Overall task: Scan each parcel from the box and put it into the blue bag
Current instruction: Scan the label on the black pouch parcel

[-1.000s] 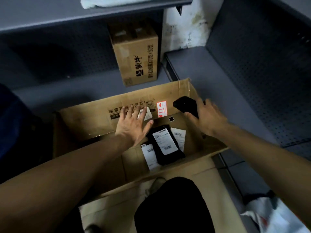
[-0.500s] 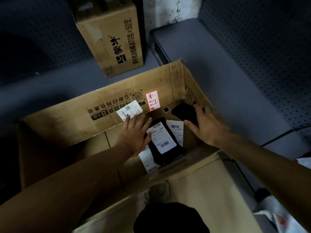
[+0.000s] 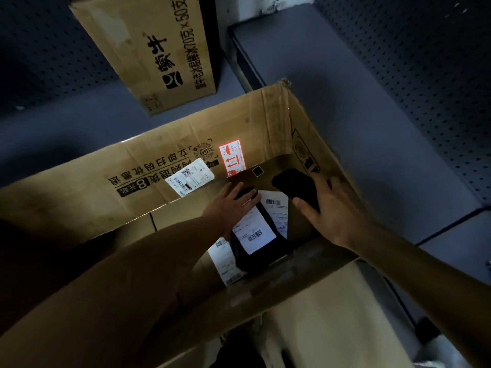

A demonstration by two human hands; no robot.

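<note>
A person's left hand (image 3: 230, 205) reaches down into an open cardboard box (image 3: 79, 192), its fingers extended and laid flat on the upper end of a black parcel (image 3: 259, 251) that lies on the box floor with a white shipping label (image 3: 253, 229) facing up. The right hand (image 3: 328, 208) grips a black handheld scanner (image 3: 297, 188) — thumb curled along its near edge, fingers wrapped behind — and holds it inside the box above the far right corner, just beside the parcel. Two more parcels lie under the black one, showing mainly their white labels: one (image 3: 277, 212) pokes out on the right beneath the scanner, the other (image 3: 225, 264) on the left near the box's front wall; how they are wrapped cannot be told in the dim light. The box's far wall carries printed characters, a white barcode sticker (image 3: 190, 179) and a red handling sticker (image 3: 233, 158). Behind it, on a grey shelf (image 3: 332, 110) backed by dark perforated panels, stands a second cardboard carton (image 3: 151, 49), closed and printed in black — it does not touch the open box. The blue bag is not in view. A pale front flap (image 3: 326, 314) of the box hangs toward the camera at the bottom of the frame.
</note>
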